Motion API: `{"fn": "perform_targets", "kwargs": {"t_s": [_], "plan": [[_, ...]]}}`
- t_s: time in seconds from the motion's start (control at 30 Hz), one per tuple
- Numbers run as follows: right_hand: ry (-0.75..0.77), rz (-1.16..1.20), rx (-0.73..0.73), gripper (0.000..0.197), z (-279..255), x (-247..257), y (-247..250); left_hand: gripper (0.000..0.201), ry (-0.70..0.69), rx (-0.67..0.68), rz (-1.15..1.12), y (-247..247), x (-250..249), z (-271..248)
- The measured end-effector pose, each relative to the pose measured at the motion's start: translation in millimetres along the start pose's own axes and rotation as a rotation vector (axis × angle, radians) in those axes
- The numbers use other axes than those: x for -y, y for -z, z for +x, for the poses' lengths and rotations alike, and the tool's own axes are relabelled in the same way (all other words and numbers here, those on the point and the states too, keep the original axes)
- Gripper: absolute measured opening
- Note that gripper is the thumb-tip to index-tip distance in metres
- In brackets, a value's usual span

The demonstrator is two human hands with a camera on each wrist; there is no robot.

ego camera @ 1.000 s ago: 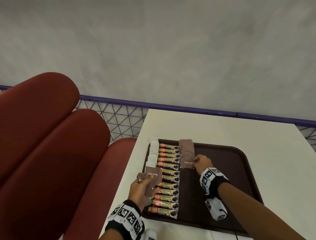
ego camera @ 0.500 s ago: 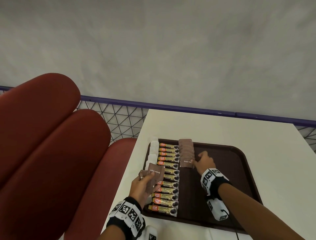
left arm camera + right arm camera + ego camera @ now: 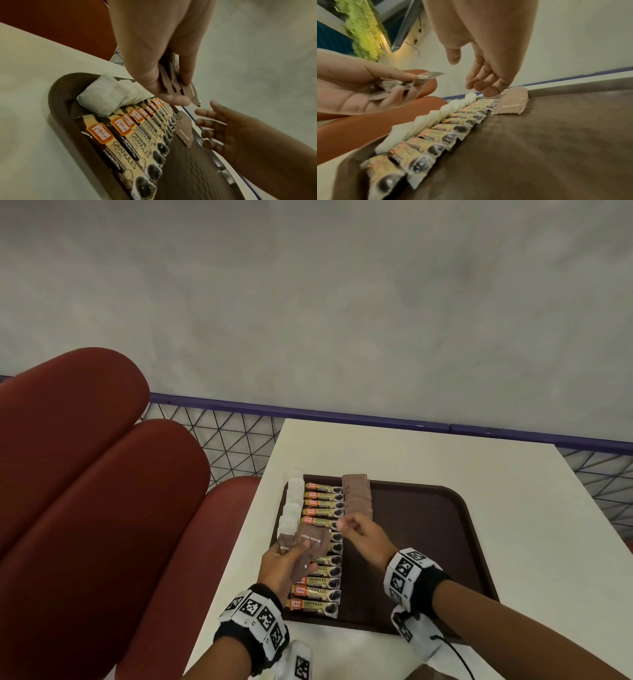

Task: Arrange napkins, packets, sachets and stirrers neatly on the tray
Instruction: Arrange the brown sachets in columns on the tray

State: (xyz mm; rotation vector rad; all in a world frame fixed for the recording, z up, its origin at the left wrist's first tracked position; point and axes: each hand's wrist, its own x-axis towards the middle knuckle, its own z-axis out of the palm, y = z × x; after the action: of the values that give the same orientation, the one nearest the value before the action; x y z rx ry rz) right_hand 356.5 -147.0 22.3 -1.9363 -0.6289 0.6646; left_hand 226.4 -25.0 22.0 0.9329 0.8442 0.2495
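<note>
In the head view, lower centre, the left hand (image 3: 286, 566) pinches a fanned bunch of brown sugar sachets (image 3: 310, 544) above the left side of the brown tray (image 3: 428, 542), over a column of white sachets (image 3: 291, 505) and a row of coffee granule packets (image 3: 322, 546), with the right hand (image 3: 364, 537) just right of it, empty, fingers loosely curled. The left wrist view adds the bunch's thickness, several sachets squeezed between thumb and fingers, with the right hand's fingers spread toward them. Only the right wrist view shows the laid brown sachets (image 3: 511, 102) overlapping flat at the tray's far end, upper right of centre.
</note>
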Motion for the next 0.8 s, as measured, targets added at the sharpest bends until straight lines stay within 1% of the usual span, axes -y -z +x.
{"fn": "perform_targets", "kwargs": {"t_s": [0.07, 0.17, 0.23, 0.3, 0.37, 0.43, 0.53, 0.6, 0.7, 0.8], "plan": [[0.04, 0.02, 0.081, 0.034, -1.7, 7.0, -3.7, 0.024, 0.015, 0.022, 0.046, -1.2, 1.5, -0.8], [0.091, 0.012, 0.234, 0.051, -1.2, 12.6, -8.0, 0.017, 0.028, 0.063, 0.17, -2.8, 2.1, -3.6], [0.105, -0.044, 0.304, 0.05, -0.6, 15.2, -10.3, 0.018, 0.036, 0.084, 0.202, -2.9, 2.4, -4.5], [0.097, -0.085, 0.302, 0.044, 0.7, 17.3, -9.8, 0.02, 0.04, 0.099, 0.206, -2.0, 1.9, -5.7], [0.075, -0.072, 0.246, 0.038, 1.9, 19.5, -4.3, 0.021, 0.049, 0.104, 0.179, 0.0, 0.0, -5.6], [0.02, -0.05, 0.11, 0.034, 6.3, 15.9, 5.4, 0.023, 0.062, 0.101, 0.116, 3.1, -1.5, -4.0], [-0.176, -0.038, -0.141, 0.021, 15.5, 2.4, 23.2, 0.026, 0.086, 0.095, 0.046, 7.4, -4.0, -1.4], [-0.281, -0.051, -0.264, 0.021, 20.0, -7.1, 33.6, 0.025, 0.098, 0.09, 0.04, 10.0, -4.8, 0.0], [-0.367, -0.032, -0.353, 0.02, 22.3, -15.0, 42.6, 0.025, 0.107, 0.098, 0.054, 11.9, -4.9, 0.9], [-0.4, -0.013, -0.366, 0.02, 24.6, -19.5, 40.8, 0.023, 0.108, 0.089, 0.049, 12.8, -4.2, 2.7]]}}
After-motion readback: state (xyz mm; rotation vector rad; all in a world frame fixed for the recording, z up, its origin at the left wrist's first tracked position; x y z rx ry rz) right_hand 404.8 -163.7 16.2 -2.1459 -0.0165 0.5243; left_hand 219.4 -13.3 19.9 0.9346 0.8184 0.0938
